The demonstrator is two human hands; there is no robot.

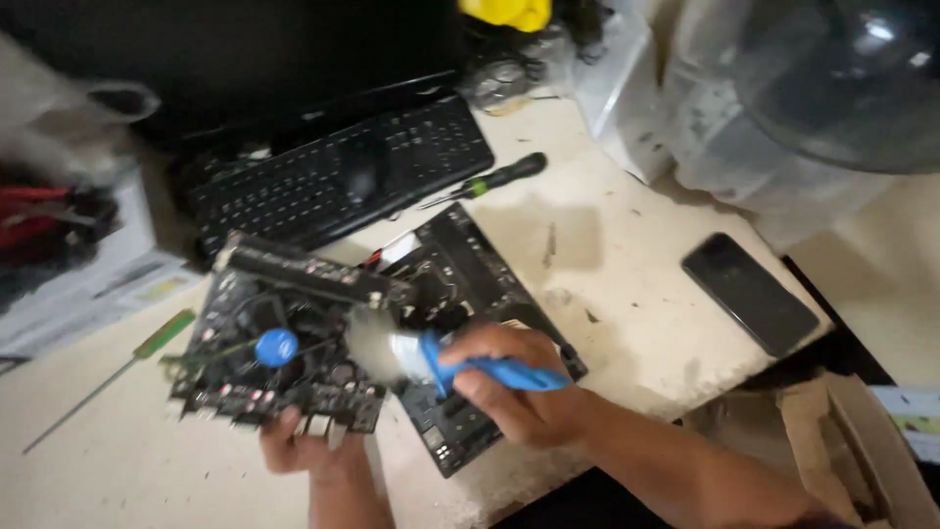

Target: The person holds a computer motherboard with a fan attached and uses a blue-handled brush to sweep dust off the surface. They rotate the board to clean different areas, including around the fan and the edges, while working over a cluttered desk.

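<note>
The left hand (308,446) holds a circuit board (279,358); the right hand (509,387) sweeps a blue-handled brush (441,358) across it.

Your two hands, the left hand (305,446) and the right hand (514,382), were bare, without gloves, and both forearms showed no sleeves.

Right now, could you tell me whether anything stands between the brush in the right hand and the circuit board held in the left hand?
Nothing visible does. The right hand holds the blue-handled brush, whose bristles already meet the circuit board gripped at its near edge by the left hand. A second board lies underneath on the table.
</note>
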